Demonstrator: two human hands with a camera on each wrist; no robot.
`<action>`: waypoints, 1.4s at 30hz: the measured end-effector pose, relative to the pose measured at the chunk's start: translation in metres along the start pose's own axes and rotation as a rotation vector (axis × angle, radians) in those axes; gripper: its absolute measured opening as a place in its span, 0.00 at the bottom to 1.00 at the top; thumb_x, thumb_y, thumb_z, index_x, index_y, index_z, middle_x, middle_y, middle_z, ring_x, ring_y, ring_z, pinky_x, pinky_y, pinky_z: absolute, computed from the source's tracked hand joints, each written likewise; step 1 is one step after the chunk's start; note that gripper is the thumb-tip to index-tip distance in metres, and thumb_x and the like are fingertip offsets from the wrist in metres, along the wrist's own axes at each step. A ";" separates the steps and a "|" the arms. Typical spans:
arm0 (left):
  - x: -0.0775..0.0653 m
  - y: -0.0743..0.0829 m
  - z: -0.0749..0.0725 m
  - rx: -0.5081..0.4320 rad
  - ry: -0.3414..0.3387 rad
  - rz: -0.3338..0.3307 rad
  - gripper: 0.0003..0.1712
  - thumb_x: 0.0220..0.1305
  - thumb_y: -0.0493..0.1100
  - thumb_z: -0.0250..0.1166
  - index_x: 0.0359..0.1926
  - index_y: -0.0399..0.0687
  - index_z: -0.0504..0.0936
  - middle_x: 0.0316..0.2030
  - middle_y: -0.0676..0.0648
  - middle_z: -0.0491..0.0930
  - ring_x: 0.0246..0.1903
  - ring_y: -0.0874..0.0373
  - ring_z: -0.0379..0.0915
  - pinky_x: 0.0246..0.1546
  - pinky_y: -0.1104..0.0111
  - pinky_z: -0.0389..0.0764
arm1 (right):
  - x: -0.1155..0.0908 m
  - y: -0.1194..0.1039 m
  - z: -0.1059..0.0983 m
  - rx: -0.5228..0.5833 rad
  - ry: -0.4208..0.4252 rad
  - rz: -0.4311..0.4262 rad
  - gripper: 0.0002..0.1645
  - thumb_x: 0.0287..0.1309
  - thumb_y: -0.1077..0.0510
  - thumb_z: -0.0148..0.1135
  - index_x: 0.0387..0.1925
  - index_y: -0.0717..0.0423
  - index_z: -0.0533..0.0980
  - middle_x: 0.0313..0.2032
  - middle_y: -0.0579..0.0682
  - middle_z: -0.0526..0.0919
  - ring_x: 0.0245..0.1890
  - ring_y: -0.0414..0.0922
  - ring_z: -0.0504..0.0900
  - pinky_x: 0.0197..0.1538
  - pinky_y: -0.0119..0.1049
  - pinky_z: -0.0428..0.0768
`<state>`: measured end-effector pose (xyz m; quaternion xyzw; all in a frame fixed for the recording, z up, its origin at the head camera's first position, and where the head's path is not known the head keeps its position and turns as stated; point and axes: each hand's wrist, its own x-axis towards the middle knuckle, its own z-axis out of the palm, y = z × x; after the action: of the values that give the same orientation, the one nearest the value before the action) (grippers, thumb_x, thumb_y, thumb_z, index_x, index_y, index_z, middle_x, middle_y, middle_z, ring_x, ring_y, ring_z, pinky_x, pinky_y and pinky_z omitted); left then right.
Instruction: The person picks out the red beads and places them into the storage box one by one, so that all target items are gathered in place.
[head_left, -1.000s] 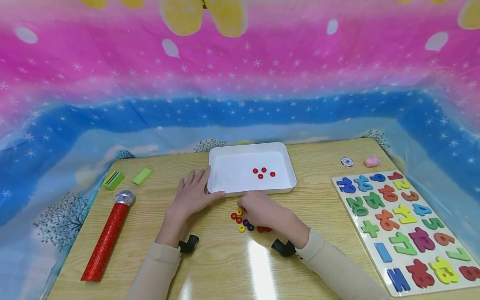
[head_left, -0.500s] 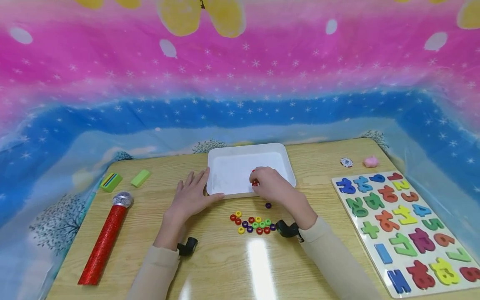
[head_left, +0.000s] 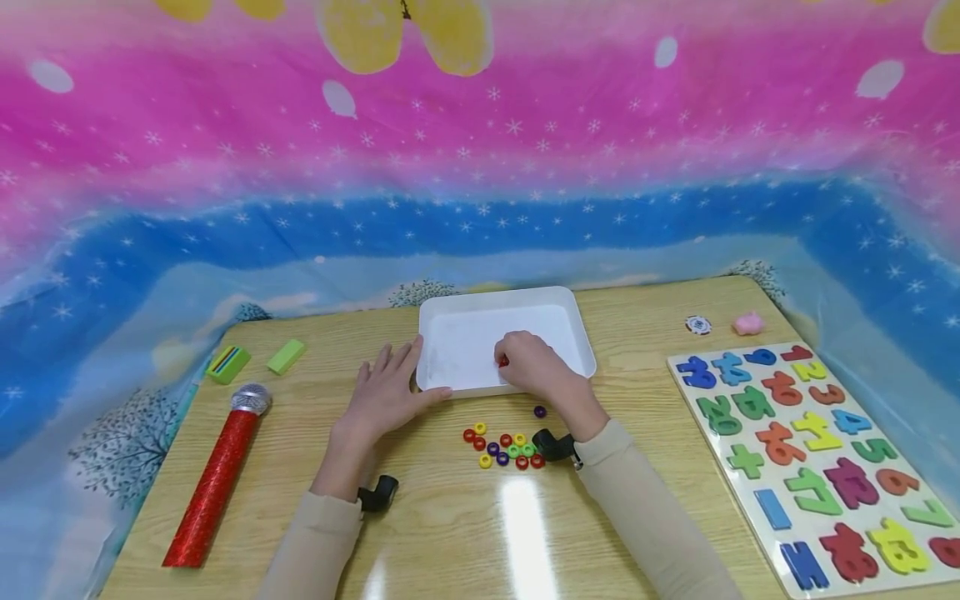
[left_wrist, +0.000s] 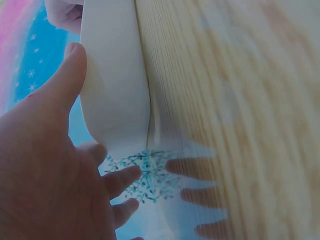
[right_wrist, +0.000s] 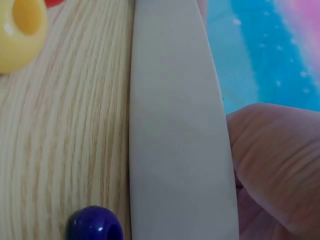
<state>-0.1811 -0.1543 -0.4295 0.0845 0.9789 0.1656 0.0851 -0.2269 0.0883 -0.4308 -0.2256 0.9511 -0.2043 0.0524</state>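
A shallow white tray (head_left: 457,342) stands at the back of the table. My left hand (head_left: 381,396) rests against its near left corner, fingers spread, thumb along the front rim; in the left wrist view the thumb (left_wrist: 72,75) touches the tray's wall (left_wrist: 117,75). My right hand (head_left: 536,367) is low over the tray's right half with curled fingers, pinching a red bead (head_left: 503,362) at the fingertips. The hand hides most of the other beads there. In the right wrist view, the tray's wall (right_wrist: 180,125) covers the fingertips.
Several loose ring beads (head_left: 513,451) lie before the tray, with a purple bead (head_left: 540,412) nearer to it. A red microphone (head_left: 217,479) and green blocks (head_left: 286,356) are at left. At right are a number puzzle board (head_left: 813,458), a poker chip (head_left: 697,325) and a pink pig (head_left: 747,323).
My right hand has moved from the loose beads up into the tray, then slightly left within it. A purple bead lies apart near the tray. The left hand has stayed at the corner.
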 end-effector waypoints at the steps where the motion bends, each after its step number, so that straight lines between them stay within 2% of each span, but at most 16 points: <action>1: 0.000 0.000 0.000 -0.001 -0.001 0.001 0.59 0.46 0.83 0.46 0.72 0.66 0.36 0.73 0.48 0.45 0.73 0.42 0.32 0.67 0.38 0.38 | 0.000 0.000 0.000 -0.004 0.003 -0.002 0.15 0.51 0.68 0.52 0.19 0.49 0.78 0.24 0.45 0.76 0.24 0.42 0.66 0.26 0.31 0.64; 5: 0.001 0.000 0.001 -0.001 -0.001 0.006 0.59 0.46 0.83 0.46 0.72 0.66 0.35 0.73 0.48 0.46 0.73 0.42 0.33 0.67 0.38 0.38 | -0.003 0.000 -0.003 -0.011 0.020 -0.008 0.15 0.53 0.67 0.50 0.20 0.49 0.79 0.25 0.45 0.77 0.23 0.41 0.66 0.29 0.32 0.65; 11: 0.000 0.000 0.001 -0.013 -0.006 -0.002 0.59 0.45 0.83 0.47 0.72 0.66 0.36 0.73 0.48 0.46 0.73 0.43 0.32 0.67 0.38 0.39 | -0.010 -0.007 -0.010 -0.017 0.023 -0.041 0.10 0.58 0.60 0.55 0.32 0.49 0.83 0.33 0.44 0.82 0.30 0.39 0.74 0.36 0.32 0.73; 16: 0.001 -0.002 0.001 -0.005 -0.006 0.000 0.60 0.45 0.84 0.45 0.72 0.66 0.35 0.73 0.47 0.46 0.73 0.42 0.33 0.66 0.38 0.39 | -0.021 -0.017 -0.018 0.024 -0.015 -0.069 0.09 0.57 0.58 0.59 0.38 0.49 0.82 0.38 0.44 0.82 0.34 0.38 0.76 0.41 0.33 0.76; 20: 0.001 -0.002 -0.001 -0.008 -0.007 -0.003 0.60 0.45 0.84 0.45 0.72 0.66 0.35 0.73 0.47 0.45 0.73 0.42 0.33 0.66 0.38 0.39 | -0.033 -0.027 -0.023 0.027 -0.051 -0.138 0.11 0.58 0.58 0.59 0.42 0.49 0.82 0.40 0.44 0.81 0.39 0.39 0.78 0.44 0.34 0.77; 26: 0.001 -0.001 -0.003 -0.010 -0.013 -0.002 0.59 0.45 0.84 0.44 0.72 0.66 0.35 0.73 0.48 0.45 0.73 0.43 0.32 0.67 0.38 0.40 | -0.052 -0.039 -0.025 -0.060 -0.079 -0.241 0.10 0.59 0.57 0.57 0.41 0.45 0.81 0.35 0.38 0.77 0.33 0.34 0.74 0.41 0.29 0.77; 30: 0.001 0.000 -0.003 -0.007 -0.017 0.004 0.59 0.46 0.84 0.44 0.72 0.66 0.35 0.73 0.48 0.45 0.73 0.43 0.32 0.67 0.38 0.40 | -0.061 -0.044 -0.027 -0.056 -0.144 -0.271 0.10 0.58 0.57 0.59 0.41 0.46 0.81 0.36 0.38 0.79 0.33 0.34 0.74 0.40 0.29 0.77; 34: 0.000 0.000 -0.003 -0.007 -0.022 0.005 0.59 0.45 0.84 0.44 0.72 0.66 0.34 0.73 0.48 0.45 0.73 0.43 0.32 0.67 0.38 0.40 | -0.067 -0.044 -0.025 -0.049 -0.219 -0.259 0.10 0.58 0.57 0.59 0.42 0.47 0.81 0.40 0.40 0.82 0.35 0.34 0.77 0.41 0.30 0.78; 38: 0.000 -0.001 -0.001 -0.013 -0.020 0.006 0.59 0.46 0.84 0.44 0.73 0.65 0.35 0.73 0.48 0.45 0.73 0.43 0.33 0.67 0.38 0.40 | -0.069 -0.042 -0.019 -0.030 -0.277 -0.213 0.10 0.58 0.57 0.58 0.40 0.46 0.81 0.41 0.40 0.82 0.30 0.34 0.75 0.37 0.28 0.76; 42: 0.001 -0.001 -0.001 -0.011 -0.024 0.002 0.60 0.45 0.84 0.44 0.72 0.66 0.34 0.73 0.48 0.44 0.73 0.43 0.33 0.67 0.38 0.40 | -0.068 -0.037 -0.011 -0.044 -0.286 -0.206 0.04 0.56 0.59 0.60 0.31 0.46 0.80 0.30 0.40 0.79 0.23 0.35 0.69 0.29 0.26 0.70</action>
<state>-0.1821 -0.1556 -0.4296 0.0869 0.9768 0.1700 0.0970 -0.1534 0.0929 -0.4053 -0.3496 0.9101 -0.1537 0.1611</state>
